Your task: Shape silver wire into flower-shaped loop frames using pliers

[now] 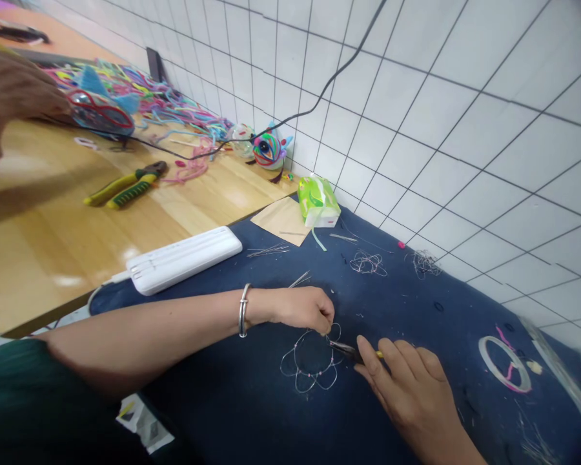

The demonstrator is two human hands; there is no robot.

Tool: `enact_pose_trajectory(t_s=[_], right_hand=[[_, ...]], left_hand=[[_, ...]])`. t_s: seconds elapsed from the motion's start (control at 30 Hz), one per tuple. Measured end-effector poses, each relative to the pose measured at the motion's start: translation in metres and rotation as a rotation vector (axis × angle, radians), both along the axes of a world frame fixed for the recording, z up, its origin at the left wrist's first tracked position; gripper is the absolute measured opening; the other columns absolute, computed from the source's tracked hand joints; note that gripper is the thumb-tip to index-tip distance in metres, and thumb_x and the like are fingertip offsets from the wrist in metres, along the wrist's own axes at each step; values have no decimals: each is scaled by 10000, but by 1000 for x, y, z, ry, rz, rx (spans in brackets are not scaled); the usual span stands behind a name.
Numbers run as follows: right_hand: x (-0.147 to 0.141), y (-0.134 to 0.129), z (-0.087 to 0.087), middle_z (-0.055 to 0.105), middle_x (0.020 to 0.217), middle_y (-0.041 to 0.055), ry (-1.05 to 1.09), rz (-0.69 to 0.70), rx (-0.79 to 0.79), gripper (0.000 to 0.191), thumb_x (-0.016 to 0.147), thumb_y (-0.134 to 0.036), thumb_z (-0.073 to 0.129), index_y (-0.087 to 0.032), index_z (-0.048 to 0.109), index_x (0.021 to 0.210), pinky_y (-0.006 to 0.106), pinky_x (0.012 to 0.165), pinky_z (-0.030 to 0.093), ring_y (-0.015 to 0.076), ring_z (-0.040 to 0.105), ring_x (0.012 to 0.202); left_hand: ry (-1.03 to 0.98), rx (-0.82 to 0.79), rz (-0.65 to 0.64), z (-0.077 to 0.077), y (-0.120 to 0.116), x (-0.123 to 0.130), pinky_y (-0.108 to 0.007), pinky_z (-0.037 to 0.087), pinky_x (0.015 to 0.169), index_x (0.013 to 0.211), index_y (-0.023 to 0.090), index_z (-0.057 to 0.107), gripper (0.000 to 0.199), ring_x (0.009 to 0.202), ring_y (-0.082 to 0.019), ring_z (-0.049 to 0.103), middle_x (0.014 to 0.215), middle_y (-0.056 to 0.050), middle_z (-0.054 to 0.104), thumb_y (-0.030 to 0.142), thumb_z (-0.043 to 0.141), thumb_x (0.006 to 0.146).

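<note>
A thin silver wire flower (310, 374), with several looped petals and small pink beads or knots along its inner ring, lies over the dark blue cloth. My left hand (310, 309) is closed in a pinch on its upper right edge, beside a small loop. In my right hand (411, 381) is a pair of pliers (345, 349); their metal jaws touch the wire just below my left fingertips. Most of the plier handles are hidden by my fingers, and whether the jaws grip the wire is too small to tell.
A white power bank (186, 258), loose wire pieces (268, 250), a green tissue pack (318, 200) and a coil of wire (368, 263) surround the work. Yellow-green pliers (128, 185) lie on the wooden table (184, 213). A white ring (505, 365) is at right. Another person's hand (19, 90) is upper left.
</note>
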State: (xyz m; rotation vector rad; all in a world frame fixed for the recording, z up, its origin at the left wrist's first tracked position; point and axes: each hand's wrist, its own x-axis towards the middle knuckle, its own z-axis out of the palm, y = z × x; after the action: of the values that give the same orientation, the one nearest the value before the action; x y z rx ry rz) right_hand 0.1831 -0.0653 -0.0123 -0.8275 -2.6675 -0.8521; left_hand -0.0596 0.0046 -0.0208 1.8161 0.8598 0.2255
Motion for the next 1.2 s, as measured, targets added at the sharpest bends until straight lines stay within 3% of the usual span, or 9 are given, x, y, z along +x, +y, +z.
enact_pose_trajectory(t_s=[0.37,0.67,0.93,1.2], right_hand=[[6,-2,1,604,947,35,-129,41,144,401,824,-229,548,-192,518,1223,356,706,307,203,484,888],[2,-6,9,591,970,28,-191,72,158,374,854,-180,466,-206,519,1223,347,692,283,196,459,904],[-1,-4,9,599,941,31,-176,114,180,373,847,-198,488,-193,521,1219,349,692,283,191,468,884],[-1,-3,9,609,928,33,-169,124,143,354,856,-183,475,-205,529,1205,345,713,282,182,492,867]], left_hand=[[-42,-236,87,-3,-1,2,-206,217,412,652,140,569,114,457,-70,311,499,51,373,251,550,640],[-40,-255,71,-1,-1,5,-210,222,432,608,137,555,69,459,-69,307,482,54,367,203,533,607],[-44,-274,15,-9,1,3,-211,239,445,609,139,563,84,445,-63,295,485,54,364,223,562,608],[-37,-274,-25,-4,-1,2,-207,239,432,596,136,561,74,447,-68,308,480,52,371,210,564,596]])
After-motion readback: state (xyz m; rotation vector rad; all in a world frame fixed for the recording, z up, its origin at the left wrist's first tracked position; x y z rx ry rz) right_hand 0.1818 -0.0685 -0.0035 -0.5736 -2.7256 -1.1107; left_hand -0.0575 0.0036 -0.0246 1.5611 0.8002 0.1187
